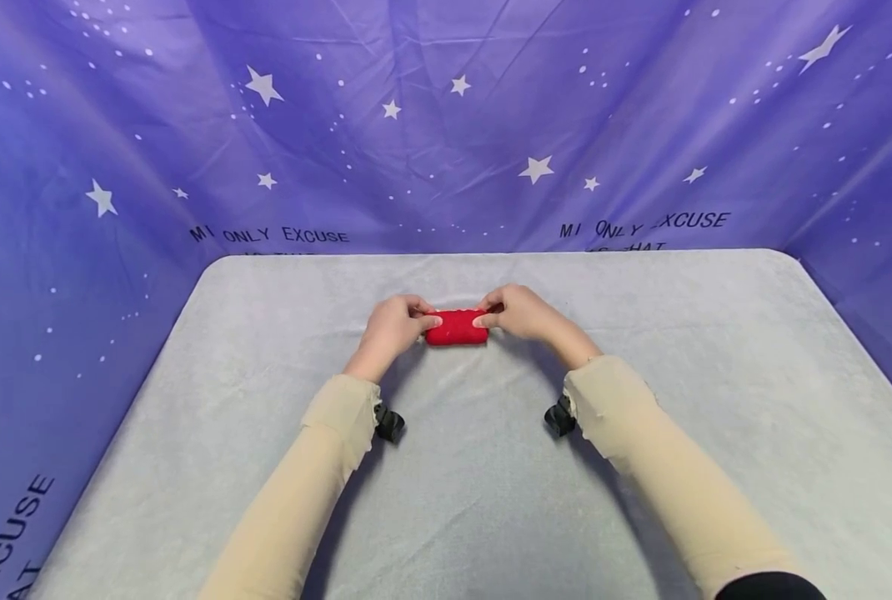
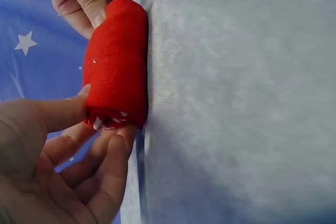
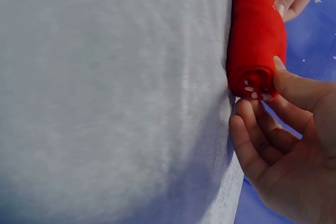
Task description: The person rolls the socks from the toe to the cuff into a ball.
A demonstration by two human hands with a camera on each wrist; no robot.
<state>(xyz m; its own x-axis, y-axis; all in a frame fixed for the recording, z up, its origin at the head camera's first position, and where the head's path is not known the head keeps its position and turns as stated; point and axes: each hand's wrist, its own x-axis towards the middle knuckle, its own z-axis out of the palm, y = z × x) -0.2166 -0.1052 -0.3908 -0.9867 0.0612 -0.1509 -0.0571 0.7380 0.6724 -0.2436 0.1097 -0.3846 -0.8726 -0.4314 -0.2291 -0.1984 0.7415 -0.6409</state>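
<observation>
Red cloth roll (image 1: 457,328) sits toward the far edge of the table (image 1: 461,500), apparently resting on it, long axis running left-right. Left hand (image 1: 395,323) pinches its left end, right hand (image 1: 524,312) pinches its right end, thumbs on the near side; neither hand is nearer. Roll lies to the left hand's right and the right hand's left, directly between the two. White-marked layers show at both ends.
</observation>
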